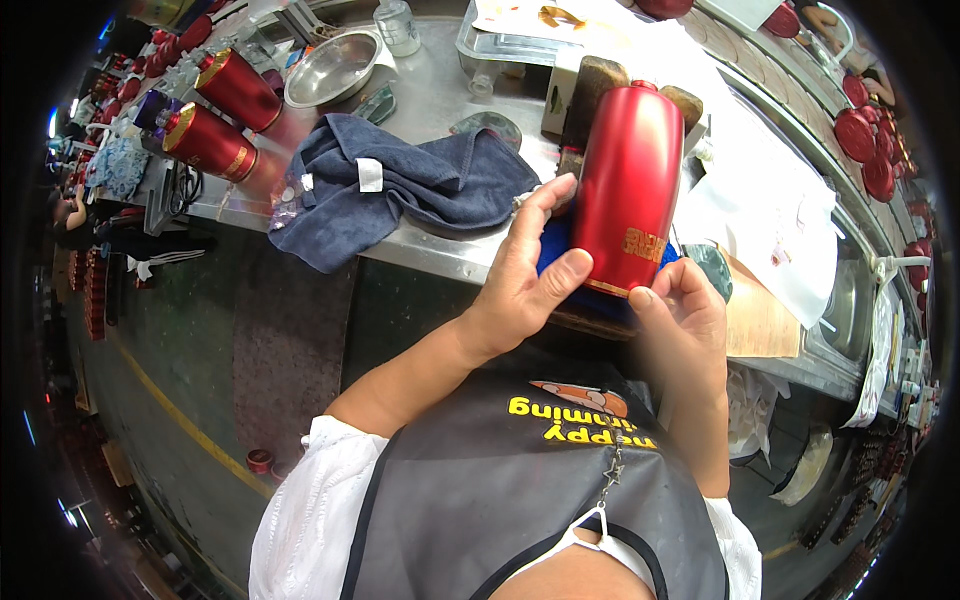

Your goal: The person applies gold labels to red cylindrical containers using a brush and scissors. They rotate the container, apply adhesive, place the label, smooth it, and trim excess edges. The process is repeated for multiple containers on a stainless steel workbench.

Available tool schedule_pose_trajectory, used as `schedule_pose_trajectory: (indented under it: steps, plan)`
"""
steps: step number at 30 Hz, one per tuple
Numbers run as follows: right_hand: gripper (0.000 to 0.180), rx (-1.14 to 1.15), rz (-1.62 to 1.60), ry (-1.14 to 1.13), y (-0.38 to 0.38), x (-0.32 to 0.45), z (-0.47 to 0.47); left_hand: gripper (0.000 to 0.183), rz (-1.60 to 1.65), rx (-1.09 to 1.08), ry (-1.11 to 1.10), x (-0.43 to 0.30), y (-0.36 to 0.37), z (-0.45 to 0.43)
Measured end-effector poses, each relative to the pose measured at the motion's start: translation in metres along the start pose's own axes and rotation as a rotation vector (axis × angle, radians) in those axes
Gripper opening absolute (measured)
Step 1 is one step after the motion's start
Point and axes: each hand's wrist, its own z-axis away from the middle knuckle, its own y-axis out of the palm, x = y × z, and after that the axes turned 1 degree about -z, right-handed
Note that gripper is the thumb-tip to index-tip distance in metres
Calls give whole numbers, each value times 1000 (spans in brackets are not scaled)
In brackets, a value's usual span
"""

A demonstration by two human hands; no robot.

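Note:
A glossy red bottle with gold lettering and a gold rim at its base lies on a wooden stand padded with blue cloth. My left hand touches the bottle's lower left side with the thumb, its fingers spread along that side. At the base's right corner, my right hand pinches the rim between thumb and bent fingers; whether it holds a small thing too, I cannot tell. A dark blue cloth lies crumpled left of the stand.
Two more red bottles stand at the table's left. Behind the cloth are a metal bowl, a clear plastic bottle and a clear tray. White paper covers the right side, near a sink. Other people are at the far edges.

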Motion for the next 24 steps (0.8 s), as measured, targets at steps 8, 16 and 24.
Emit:
schedule_pose_trajectory:
  steps: [8, 16, 24]
  plan:
    - [22, -7, 24, -2, 0, 0, 0, 81, -162, -21, 74, 4, 3, 0]
    - [22, -8, 7, -2, 3, 3, 1, 79, -150, -46, 65, 5, 4, 2]
    - [28, -43, 24, -100, 6, -4, -3, 30, -674, 0, 748, -8, -2, 21]
